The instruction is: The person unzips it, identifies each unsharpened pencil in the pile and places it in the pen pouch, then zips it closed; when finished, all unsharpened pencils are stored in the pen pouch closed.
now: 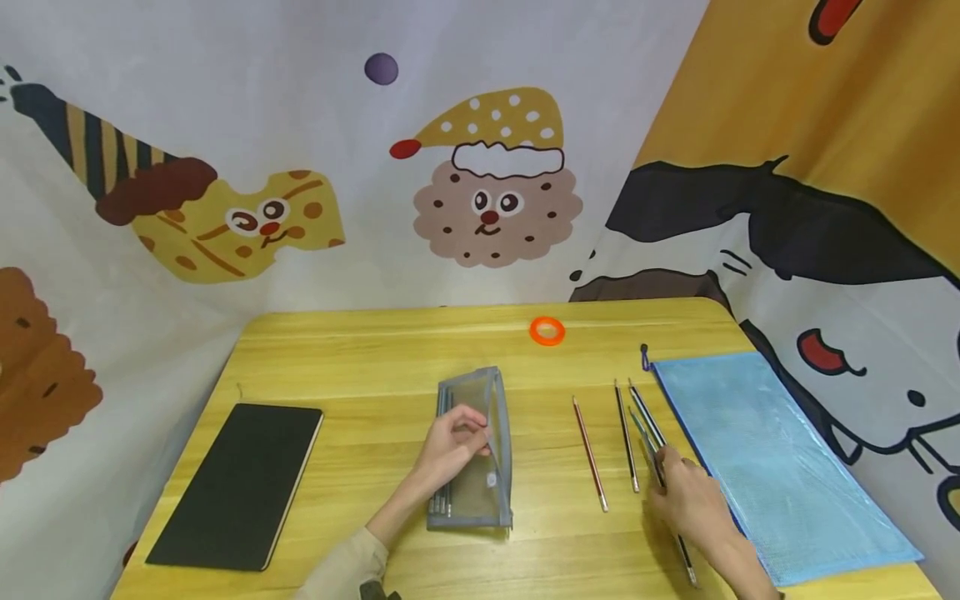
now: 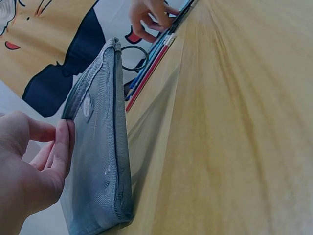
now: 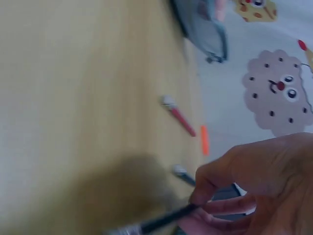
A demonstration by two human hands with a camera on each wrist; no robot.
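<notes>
My left hand (image 1: 453, 446) pinches the upper edge of a grey mesh pencil case (image 2: 98, 161) between thumb and fingers, holding its zip side up. Several pencils (image 1: 442, 454) show through the mesh along the case's left side. On the right of the table, my right hand (image 1: 693, 500) pinches a dark pencil (image 3: 168, 219) with thumb and fingers, its end pointing toward the near edge. Beside that hand lie a striped pencil (image 1: 647, 412) and a teal one, partly hidden by the fingers. A black pencil (image 1: 627, 442) and a red pencil (image 1: 590, 454) lie to their left.
A black notebook (image 1: 240, 487) lies at the left of the wooden table (image 1: 375, 350). To the right is a blue mesh zip pouch (image 1: 780, 458), close beside my right hand. An orange ring (image 1: 547, 331) sits near the back edge. A printed curtain hangs behind.
</notes>
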